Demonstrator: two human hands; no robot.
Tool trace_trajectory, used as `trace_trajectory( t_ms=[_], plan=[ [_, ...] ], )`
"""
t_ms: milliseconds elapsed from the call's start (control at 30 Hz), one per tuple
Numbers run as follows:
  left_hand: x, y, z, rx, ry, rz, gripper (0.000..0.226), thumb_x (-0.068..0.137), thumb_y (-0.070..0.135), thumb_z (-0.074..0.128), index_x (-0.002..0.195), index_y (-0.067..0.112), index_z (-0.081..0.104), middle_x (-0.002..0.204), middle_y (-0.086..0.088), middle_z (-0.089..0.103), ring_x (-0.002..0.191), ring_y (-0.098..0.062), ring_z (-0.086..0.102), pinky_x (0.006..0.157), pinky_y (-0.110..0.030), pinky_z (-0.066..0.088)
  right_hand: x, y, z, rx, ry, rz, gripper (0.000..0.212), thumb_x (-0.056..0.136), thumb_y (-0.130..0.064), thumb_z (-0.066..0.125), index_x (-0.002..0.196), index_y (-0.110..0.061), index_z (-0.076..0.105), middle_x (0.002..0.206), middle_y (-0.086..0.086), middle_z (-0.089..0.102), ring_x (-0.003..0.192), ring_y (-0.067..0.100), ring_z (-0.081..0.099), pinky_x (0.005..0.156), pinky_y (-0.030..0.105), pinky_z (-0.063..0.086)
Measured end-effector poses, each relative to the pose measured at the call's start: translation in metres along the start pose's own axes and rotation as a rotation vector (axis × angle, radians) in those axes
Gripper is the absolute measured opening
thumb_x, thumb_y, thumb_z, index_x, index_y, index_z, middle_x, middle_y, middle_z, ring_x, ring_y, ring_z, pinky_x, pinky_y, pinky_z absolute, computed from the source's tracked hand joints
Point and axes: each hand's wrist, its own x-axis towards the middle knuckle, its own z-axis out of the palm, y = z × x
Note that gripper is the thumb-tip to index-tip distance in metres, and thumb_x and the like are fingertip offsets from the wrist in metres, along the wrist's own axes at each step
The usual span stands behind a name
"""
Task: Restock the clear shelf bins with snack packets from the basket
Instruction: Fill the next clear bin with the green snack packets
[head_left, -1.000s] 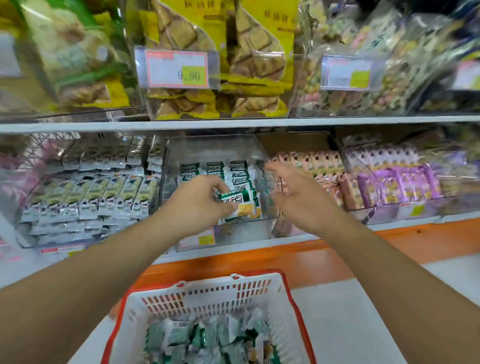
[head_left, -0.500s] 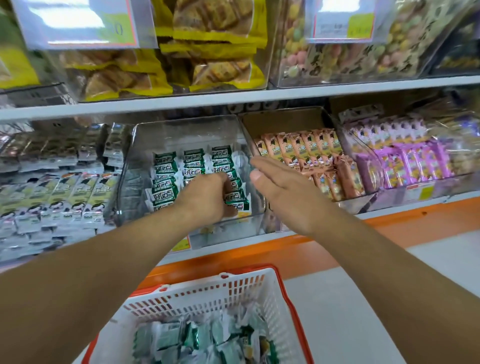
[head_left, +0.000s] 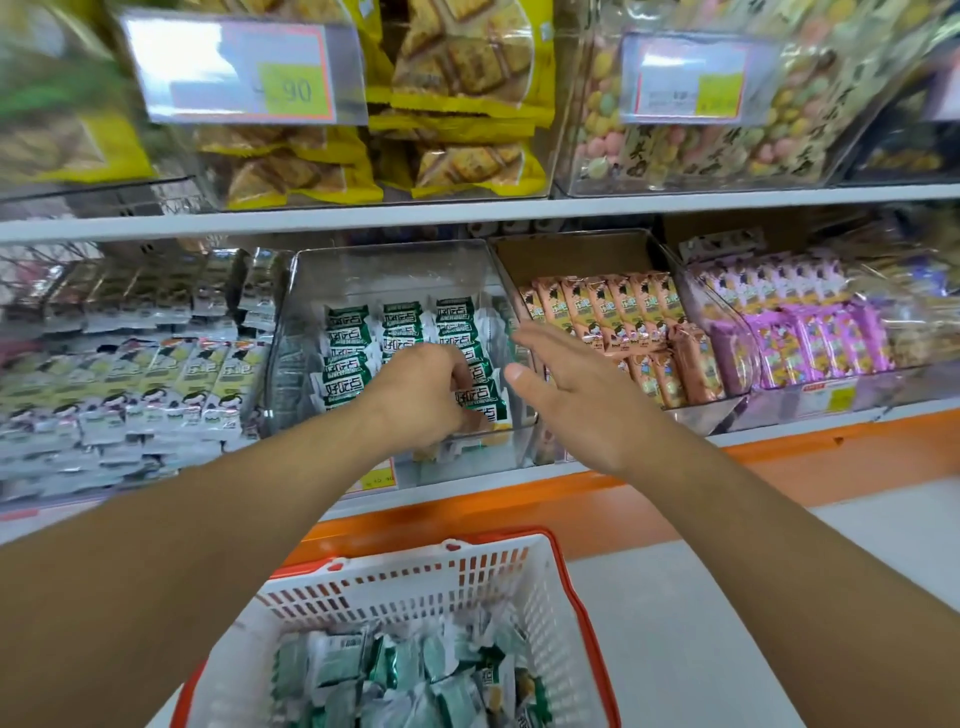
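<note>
Green-and-white snack packets (head_left: 410, 358) lie in 3 neat rows inside the clear shelf bin (head_left: 395, 270), directly under and ahead of the left hand (head_left: 421, 395). That hand is curled down over the front of the rows, its fingers bent around the nearest packets as it seats them. A second ago it was bringing a packet in above the stack; now the packet is down among the others, so this placement looks all but finished. The right hand (head_left: 576, 395) hovers just beside the left, fingers straight and spread, holding nothing, near the bin's right wall. It has drifted a little closer to the left hand than before, probably ready to square the rows. Below both forearms, the white basket (head_left: 415, 582) with its red rim holds a loose heap of the same packets, so plenty of restocking remains. The bin has room behind the rows.
</note>
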Motion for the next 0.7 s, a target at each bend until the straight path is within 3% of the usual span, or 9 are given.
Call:
trace_trajectory(
  t_ms=[133, 233, 333, 433, 500, 567, 633, 700],
  plan=[
    [-0.054, -0.001, -0.022, -0.182, 0.111, 0.115, 0.027, 0.081, 0.043, 0.085, 0.094, 0.03, 0.066, 0.092, 0.011, 0.065, 0.088, -0.006, 0.062, 0.071, -0.022, 0.051, -0.01, -0.006, 0.004, -0.116, 0.108, -0.086, 0.055, 0.107, -0.051, 0.046, 0.154, -0.023, 0.046, 0.165, -0.007, 0.034, 0.153, 0.011, 0.02, 0.119, 0.029, 0.016],
    [-0.107, -0.013, -0.028, -0.372, 0.082, 0.122, 0.017, 0.087, 0.04, 0.08, 0.092, 0.028, 0.069, 0.086, 0.007, 0.066, 0.079, -0.007, 0.062, 0.067, -0.017, 0.049, -0.026, -0.016, 0.003, -0.152, 0.141, -0.191, 0.044, 0.102, -0.054, 0.051, 0.133, -0.024, 0.06, 0.141, -0.007, 0.05, 0.134, 0.012, 0.037, 0.106, 0.029, 0.03],
    [-0.153, -0.05, -0.007, -0.435, -0.033, 0.064, 0.015, 0.092, 0.041, 0.074, 0.088, 0.027, 0.071, 0.082, 0.007, 0.068, 0.076, -0.008, 0.062, 0.066, -0.02, 0.048, -0.046, -0.024, 0.02, -0.041, -0.05, -0.196, 0.024, 0.102, -0.046, 0.057, 0.109, -0.026, 0.067, 0.109, -0.011, 0.06, 0.097, 0.001, 0.054, 0.082, 0.024, 0.043],
    [-0.185, -0.119, 0.038, -0.24, -0.079, -0.116, 0.016, 0.094, 0.044, 0.07, 0.091, 0.03, 0.065, 0.08, 0.013, 0.066, 0.08, -0.006, 0.064, 0.069, -0.024, 0.048, -0.059, -0.022, 0.075, -0.129, -0.328, -0.143, 0.015, 0.103, -0.036, 0.061, 0.1, -0.022, 0.068, 0.1, -0.007, 0.064, 0.091, 0.011, 0.06, 0.084, 0.035, 0.051],
    [-0.199, -0.167, 0.07, -0.077, -0.083, -0.269, 0.034, 0.091, 0.058, 0.064, 0.107, 0.028, 0.06, 0.101, 0.009, 0.064, 0.103, -0.018, 0.064, 0.083, -0.033, 0.052, -0.065, -0.009, 0.12, -0.314, -0.608, -0.055, 0.02, 0.104, -0.031, 0.058, 0.118, -0.018, 0.065, 0.114, -0.001, 0.063, 0.1, 0.02, 0.059, 0.087, 0.038, 0.051],
    [-0.209, -0.201, 0.097, 0.006, -0.101, -0.432, 0.07, 0.087, 0.07, 0.058, 0.135, 0.02, 0.049, 0.134, -0.007, 0.053, 0.129, -0.032, 0.05, 0.102, -0.046, 0.047, -0.069, 0.01, 0.164, -0.438, -0.826, 0.044, 0.037, 0.102, -0.021, 0.059, 0.137, -0.009, 0.057, 0.132, 0.012, 0.061, 0.114, 0.032, 0.06, 0.093, 0.044, 0.054],
    [-0.219, -0.217, 0.116, 0.027, -0.152, -0.593, 0.095, 0.087, 0.074, 0.057, 0.155, 0.016, 0.025, 0.154, -0.013, 0.028, 0.142, -0.038, 0.032, 0.112, -0.055, 0.036, -0.078, 0.026, 0.2, -0.487, -0.932, 0.156, 0.041, 0.099, -0.016, 0.06, 0.137, -0.001, 0.057, 0.137, 0.024, 0.06, 0.121, 0.039, 0.06, 0.097, 0.05, 0.056],
    [-0.226, -0.225, 0.135, 0.008, -0.246, -0.629, 0.112, 0.088, 0.077, 0.054, 0.161, 0.018, -0.007, 0.163, -0.014, 0.007, 0.149, -0.041, 0.018, 0.117, -0.056, 0.029, -0.091, 0.04, 0.233, -0.505, -0.994, 0.236, 0.037, 0.102, -0.017, 0.057, 0.134, 0.0, 0.058, 0.135, 0.025, 0.059, 0.115, 0.038, 0.061, 0.088, 0.042, 0.054]
  ],
)
